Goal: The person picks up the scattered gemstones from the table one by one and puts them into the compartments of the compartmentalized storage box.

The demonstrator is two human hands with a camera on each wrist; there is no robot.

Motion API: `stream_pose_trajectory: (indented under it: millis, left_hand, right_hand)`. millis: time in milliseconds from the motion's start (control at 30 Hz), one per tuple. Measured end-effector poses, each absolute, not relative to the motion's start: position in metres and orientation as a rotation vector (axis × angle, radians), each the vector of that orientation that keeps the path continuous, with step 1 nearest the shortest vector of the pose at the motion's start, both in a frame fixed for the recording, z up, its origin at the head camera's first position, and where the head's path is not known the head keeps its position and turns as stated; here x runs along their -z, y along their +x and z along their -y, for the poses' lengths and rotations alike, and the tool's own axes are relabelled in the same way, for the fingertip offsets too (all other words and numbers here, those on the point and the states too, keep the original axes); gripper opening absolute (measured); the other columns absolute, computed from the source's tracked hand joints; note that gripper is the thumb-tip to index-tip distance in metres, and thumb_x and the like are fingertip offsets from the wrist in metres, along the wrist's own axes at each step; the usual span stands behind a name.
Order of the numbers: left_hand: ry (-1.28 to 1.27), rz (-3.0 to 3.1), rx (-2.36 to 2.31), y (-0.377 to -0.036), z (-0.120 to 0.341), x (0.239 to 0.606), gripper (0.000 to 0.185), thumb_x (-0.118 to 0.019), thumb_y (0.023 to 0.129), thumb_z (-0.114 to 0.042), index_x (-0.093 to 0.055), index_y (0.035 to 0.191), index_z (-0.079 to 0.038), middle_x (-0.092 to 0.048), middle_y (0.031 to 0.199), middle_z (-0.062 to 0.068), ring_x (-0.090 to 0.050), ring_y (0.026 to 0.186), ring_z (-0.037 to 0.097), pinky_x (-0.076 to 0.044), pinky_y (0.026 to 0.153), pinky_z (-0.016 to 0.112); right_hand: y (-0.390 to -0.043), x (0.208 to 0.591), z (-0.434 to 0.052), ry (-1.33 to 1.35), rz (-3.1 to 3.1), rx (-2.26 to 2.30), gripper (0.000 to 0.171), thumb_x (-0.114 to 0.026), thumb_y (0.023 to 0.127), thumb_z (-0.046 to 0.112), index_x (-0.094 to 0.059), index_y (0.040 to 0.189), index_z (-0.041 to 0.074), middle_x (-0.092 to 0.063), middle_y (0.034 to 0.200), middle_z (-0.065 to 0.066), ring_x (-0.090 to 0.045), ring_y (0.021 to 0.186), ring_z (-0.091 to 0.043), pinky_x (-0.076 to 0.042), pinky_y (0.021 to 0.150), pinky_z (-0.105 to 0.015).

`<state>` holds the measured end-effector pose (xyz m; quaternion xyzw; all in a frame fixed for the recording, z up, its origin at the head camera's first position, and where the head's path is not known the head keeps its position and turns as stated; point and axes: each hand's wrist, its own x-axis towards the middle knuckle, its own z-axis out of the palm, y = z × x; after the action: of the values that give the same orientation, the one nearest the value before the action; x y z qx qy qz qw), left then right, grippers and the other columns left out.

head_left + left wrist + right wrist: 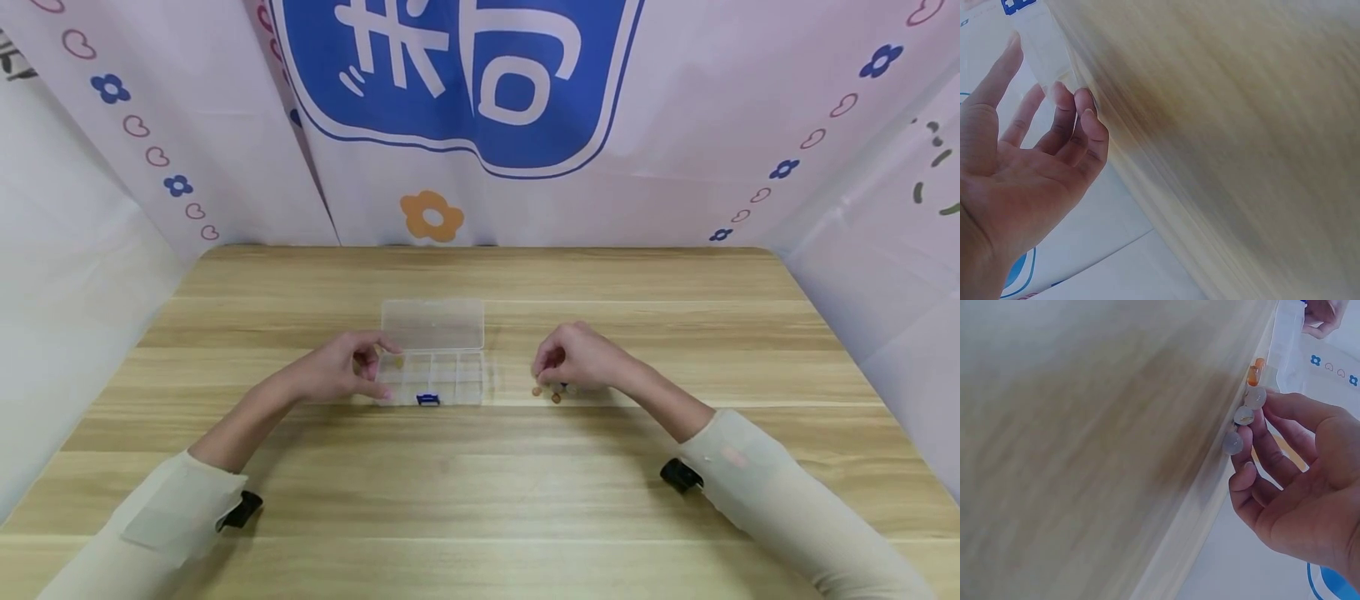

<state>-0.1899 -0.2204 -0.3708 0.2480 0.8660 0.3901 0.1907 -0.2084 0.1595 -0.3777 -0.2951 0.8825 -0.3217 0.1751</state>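
A clear plastic compartment box (456,377) lies on the table with its lid (432,325) folded back and a blue latch (427,400) at its front. My left hand (347,367) holds the box's left end, thumb at the front corner and a finger at the back. A small yellowish bead (399,362) shows in the back left compartment. My right hand (573,357) reaches down into a small group of beads to the right of the box. In the right wrist view, its thumb and index fingertips pinch a whitish round bead (1255,397). Other whitish beads (1233,443) and orange beads (1254,375) are close by.
The wooden table (480,492) runs back to a white printed cloth (540,208), with more white cloth at both sides. Black clips (681,475) sit at both sleeve cuffs. Bare tabletop separates the box from the beads.
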Motion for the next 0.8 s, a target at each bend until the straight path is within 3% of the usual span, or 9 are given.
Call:
stream_pose_trajectory:
  millis: [333, 800]
  left_hand:
    - [0.707, -2.430, -1.112, -0.1908, 0.2217, 0.3730, 0.058, -0.087, 0.084, -0.010, -0.059, 0.131, 0.009, -0.057, 0.081, 0.005, -0.052, 0.076, 0.019, -0.047, 0.067, 0.027]
    - [0.696, -2.432, -1.118, -0.1904, 0.2218, 0.3733, 0.057, -0.087, 0.083, -0.008, -0.060, 0.131, 0.008, -0.058, 0.082, 0.007, -0.052, 0.075, 0.019, -0.047, 0.066, 0.026]
  right_hand:
    - [-0.2082, 0.3763, -0.1576, -0.758, -2.501, 0.954, 0.008, -0.074, 0.093, 0.001, -0.076, 0.088, 0.008, -0.071, 0.082, 0.001, -0.061, 0.074, -0.013, -0.052, 0.070, -0.029]
    - [-0.2107, 0.3785, -0.1547, -0.764, -2.499, 1.048, 0.005, -0.072, 0.095, 0.001, -0.075, 0.092, 0.004, -0.071, 0.085, -0.005, -0.060, 0.073, -0.014, -0.052, 0.068, -0.029]
